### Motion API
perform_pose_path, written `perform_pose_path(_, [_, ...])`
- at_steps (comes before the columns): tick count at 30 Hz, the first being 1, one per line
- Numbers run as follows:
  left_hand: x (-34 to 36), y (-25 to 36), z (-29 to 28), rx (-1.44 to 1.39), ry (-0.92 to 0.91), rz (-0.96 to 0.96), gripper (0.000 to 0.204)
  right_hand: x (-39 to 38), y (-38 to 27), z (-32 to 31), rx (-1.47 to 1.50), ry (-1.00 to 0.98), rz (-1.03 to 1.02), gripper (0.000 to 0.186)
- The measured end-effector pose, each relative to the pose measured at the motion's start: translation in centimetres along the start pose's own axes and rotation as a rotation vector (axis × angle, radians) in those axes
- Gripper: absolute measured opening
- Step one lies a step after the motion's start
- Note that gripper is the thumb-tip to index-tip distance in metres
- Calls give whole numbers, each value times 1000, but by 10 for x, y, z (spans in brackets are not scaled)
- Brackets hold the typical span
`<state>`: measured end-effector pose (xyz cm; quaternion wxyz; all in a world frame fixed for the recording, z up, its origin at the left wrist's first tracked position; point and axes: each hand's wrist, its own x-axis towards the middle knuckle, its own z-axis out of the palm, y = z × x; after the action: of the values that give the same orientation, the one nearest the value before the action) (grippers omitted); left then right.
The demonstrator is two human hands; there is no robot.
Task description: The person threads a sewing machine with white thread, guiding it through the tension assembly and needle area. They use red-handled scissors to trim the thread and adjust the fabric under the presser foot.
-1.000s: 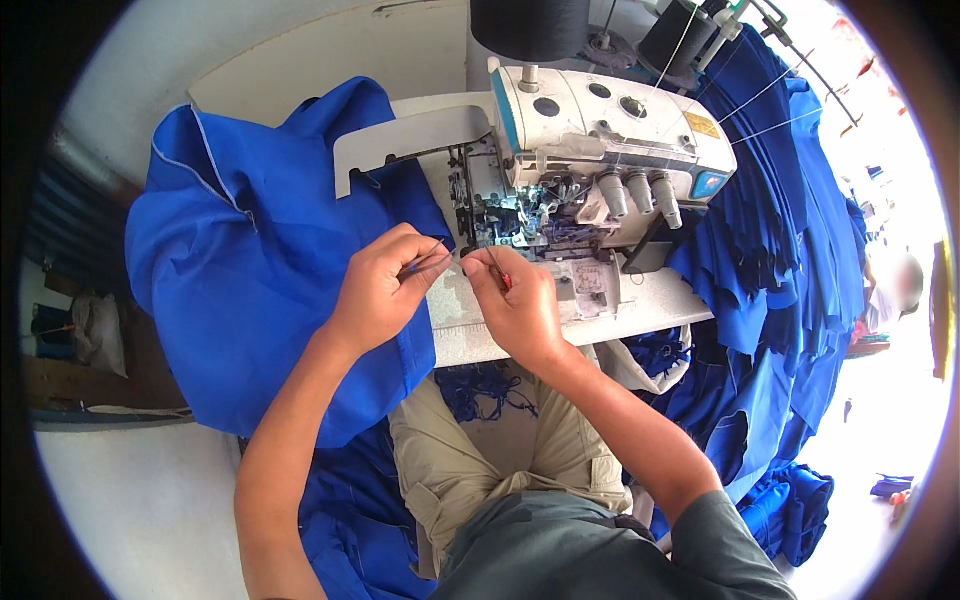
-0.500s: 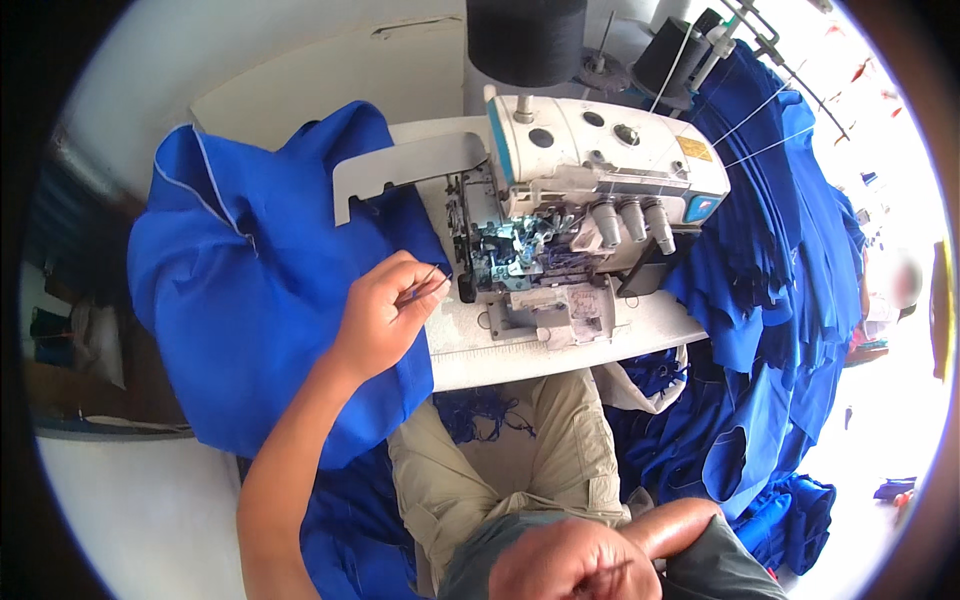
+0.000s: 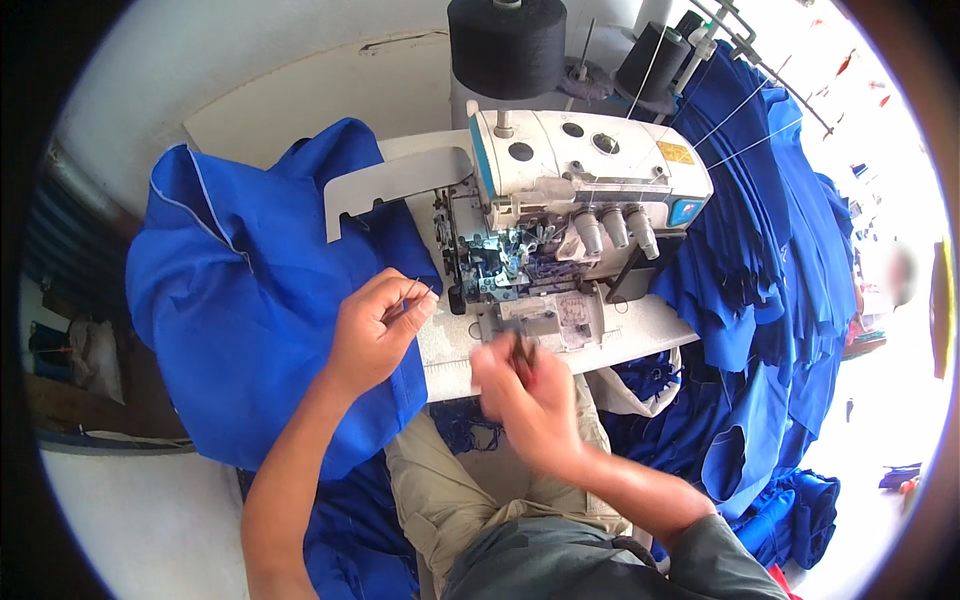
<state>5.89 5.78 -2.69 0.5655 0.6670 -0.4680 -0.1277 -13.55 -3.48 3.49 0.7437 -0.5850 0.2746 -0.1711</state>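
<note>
In the head view, the left hand (image 3: 375,330) is closed in a pinch on a slender dark implement (image 3: 415,293), its shape partly hidden by the fingers; the implement lies above the blue cloth's right-hand edge, just left of the sewing machine (image 3: 590,150), its long axis slanting from lower left to upper right, its exposed end pointing up and right; the right hand (image 3: 532,395), blurred, is clamped around a small dark-and-red tool (image 3: 525,362) in front of the machine, over the near edge of the white table (image 3: 450,375); the tool's dark part faces up toward the machine and the red part sits nearer the palm, its long axis running roughly up and down, though blur hides its exact outline; the two hands are apart; the blue cloth (image 3: 280,310) drapes over the table's left side and hangs below its front edge, its pale-edged opening facing up at the upper left; beneath the table's right side, a pale bag (image 3: 620,396) gapes open with dark blue scraps (image 3: 650,375) inside; at far left stands a whitish sack (image 3: 95,360), whose contents I cannot tell.
</note>
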Motion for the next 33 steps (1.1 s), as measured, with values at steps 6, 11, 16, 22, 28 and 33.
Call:
perform_pose_path(6, [1, 1, 2, -15, -10, -44, 16, 58, 43, 2, -394, 123, -360, 27])
perform_pose_path(11, [1, -1, 3, -39, -14, -41, 16, 68, 54, 4, -440, 174, -413, 28])
perform_pose_path(16, [0, -1, 3, -47, -12, -39, 14, 71, 51, 4, -476, 166, -432, 20])
perform_pose_path(22, [-1, 1, 2, -29, -12, -66, 16, 79, 58, 1, -504, 158, -563, 14])
perform_pose_path(28, [2, 3, 1, 21, -4, -4, 13, 79, 53, -8, -569, 98, -570, 13])
perform_pose_path(33, [1, -2, 2, -2, -39, -1, 12, 82, 53, -10, -606, 96, -574, 14])
